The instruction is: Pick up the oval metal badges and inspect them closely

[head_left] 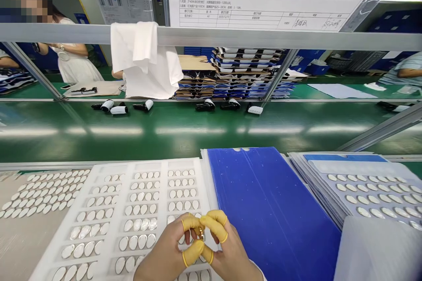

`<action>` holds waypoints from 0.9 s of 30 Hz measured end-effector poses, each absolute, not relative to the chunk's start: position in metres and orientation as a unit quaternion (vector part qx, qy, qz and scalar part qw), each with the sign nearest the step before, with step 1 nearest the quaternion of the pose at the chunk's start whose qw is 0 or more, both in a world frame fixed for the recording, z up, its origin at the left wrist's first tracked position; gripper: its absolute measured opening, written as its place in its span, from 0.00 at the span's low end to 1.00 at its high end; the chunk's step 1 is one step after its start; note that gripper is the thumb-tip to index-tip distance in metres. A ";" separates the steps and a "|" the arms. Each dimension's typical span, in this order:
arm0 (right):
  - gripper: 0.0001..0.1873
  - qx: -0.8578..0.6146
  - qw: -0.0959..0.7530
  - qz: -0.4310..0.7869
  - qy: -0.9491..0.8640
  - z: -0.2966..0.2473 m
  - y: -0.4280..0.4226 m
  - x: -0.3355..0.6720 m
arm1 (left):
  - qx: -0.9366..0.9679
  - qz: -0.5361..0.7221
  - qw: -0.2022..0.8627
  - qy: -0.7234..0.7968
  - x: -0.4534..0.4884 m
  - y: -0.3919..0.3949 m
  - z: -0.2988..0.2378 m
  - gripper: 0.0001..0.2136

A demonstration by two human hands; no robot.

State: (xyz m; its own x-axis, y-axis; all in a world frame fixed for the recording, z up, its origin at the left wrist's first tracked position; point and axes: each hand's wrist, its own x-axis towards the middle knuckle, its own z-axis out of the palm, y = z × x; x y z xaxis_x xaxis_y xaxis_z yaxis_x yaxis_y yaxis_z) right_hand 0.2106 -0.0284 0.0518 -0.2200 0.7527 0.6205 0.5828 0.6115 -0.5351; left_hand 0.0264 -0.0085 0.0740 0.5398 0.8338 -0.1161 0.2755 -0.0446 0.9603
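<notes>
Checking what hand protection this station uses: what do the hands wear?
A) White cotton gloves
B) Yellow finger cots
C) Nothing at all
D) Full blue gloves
B: the left hand and right hand show yellow finger cots on several fingers, with the rest of each hand bare.

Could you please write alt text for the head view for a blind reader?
Two hands in yellow finger cots pinch a small gold-coloured part above a white foam tray of oval silver pieces. A blue sheet lies to the right, and a green conveyor runs beyond.
</notes>
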 end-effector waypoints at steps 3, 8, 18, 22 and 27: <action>0.15 -0.480 0.432 0.211 -0.734 0.045 -0.031 0.215 | 0.741 0.306 0.469 0.371 0.023 -0.011 0.067 0.18; 0.27 -0.434 0.418 0.468 -0.646 0.051 -0.028 0.221 | 0.829 0.360 0.288 0.318 0.024 -0.012 0.064 0.29; 0.23 -0.406 0.467 0.453 -0.641 0.052 -0.028 0.220 | 0.818 0.346 0.271 0.371 0.024 -0.013 0.058 0.23; 0.19 -0.376 0.500 0.431 -0.650 0.048 -0.031 0.221 | 0.680 0.291 0.540 0.402 0.023 -0.012 0.059 0.10; 0.15 -0.348 0.508 0.444 -0.651 0.046 -0.033 0.217 | 0.501 0.249 0.769 0.309 0.033 -0.008 0.071 0.24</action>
State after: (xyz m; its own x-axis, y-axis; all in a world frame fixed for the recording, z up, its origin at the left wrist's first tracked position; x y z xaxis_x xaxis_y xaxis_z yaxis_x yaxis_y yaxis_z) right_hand 0.2173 -0.0333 0.0464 -0.2419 0.9038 0.3531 0.0012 0.3642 -0.9313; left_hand 0.0334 -0.0085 0.0712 0.6852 0.6926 -0.2254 -0.0734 0.3735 0.9247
